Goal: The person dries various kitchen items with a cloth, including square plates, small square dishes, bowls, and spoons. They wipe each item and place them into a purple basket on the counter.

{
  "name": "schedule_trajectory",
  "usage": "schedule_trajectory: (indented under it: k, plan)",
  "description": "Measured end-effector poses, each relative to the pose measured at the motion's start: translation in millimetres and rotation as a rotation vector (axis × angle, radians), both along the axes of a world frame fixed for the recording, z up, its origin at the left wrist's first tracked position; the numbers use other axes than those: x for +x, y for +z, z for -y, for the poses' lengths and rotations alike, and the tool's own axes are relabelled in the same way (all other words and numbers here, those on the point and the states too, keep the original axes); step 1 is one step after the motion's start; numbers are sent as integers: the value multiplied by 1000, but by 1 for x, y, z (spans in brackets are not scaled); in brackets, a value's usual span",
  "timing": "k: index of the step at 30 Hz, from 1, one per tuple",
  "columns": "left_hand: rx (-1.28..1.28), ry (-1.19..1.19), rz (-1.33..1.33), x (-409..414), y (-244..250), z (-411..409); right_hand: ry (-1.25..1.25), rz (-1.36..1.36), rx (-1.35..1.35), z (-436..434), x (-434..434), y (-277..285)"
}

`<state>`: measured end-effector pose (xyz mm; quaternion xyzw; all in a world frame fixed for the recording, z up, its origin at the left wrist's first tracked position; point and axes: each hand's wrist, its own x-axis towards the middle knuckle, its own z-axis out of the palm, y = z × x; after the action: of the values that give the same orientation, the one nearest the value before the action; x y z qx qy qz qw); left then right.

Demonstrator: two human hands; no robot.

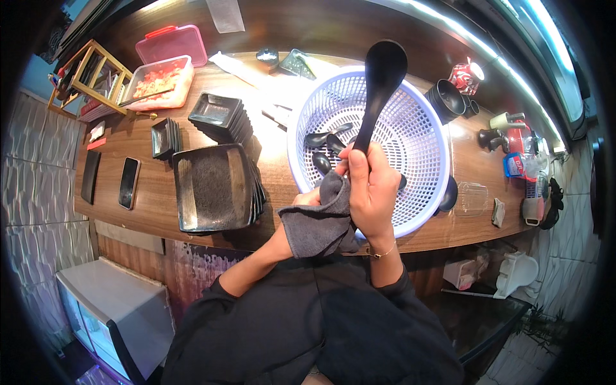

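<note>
My right hand (373, 195) grips the handle of a large black serving spoon (385, 67), its bowl raised above the basket. Bunched in my left hand (308, 198) is a dark grey cloth (317, 231), close against the right hand near the lower end of the handle. Below both hands stands a round lavender plastic basket (433, 139) with a perforated wall. Inside it lie several black spoons (321, 162), partly hidden by my hands. Another black spoon (448, 193) shows on the table at the basket's right side.
Left of the basket stand stacked square dark plates (214, 187), bowls (216, 108) and small dishes (163, 137). A smartphone (129, 183) lies farther left, below a plastic container (185, 86) of pinkish food. Black cups (447, 98) and a clear plastic lid (471, 198) are at the right.
</note>
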<state>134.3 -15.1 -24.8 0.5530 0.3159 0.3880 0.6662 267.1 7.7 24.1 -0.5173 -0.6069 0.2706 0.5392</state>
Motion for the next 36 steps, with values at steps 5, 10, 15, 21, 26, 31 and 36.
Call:
schedule_trajectory:
  k: [5,10,15,21,26,31,36]
  plan:
    - [-9,64,-245,12,-4,6,-173,4,28,-2,8,-5]
    - [3,169,30,20,-15,3,-363,-85,111,-13,19,-4]
    - [-6,155,16,-2,-15,-3,-428,-246,119,-22,44,6]
    - [0,174,44,-7,-15,-7,-400,-367,-6,-16,41,9]
    - [50,211,-5,-3,-16,-10,-398,-370,-66,-15,50,5]
    - [277,447,-141,-23,2,-12,-501,-491,110,-23,137,-4]
    - [628,801,-412,-27,28,-31,-938,-443,223,-27,316,-53]
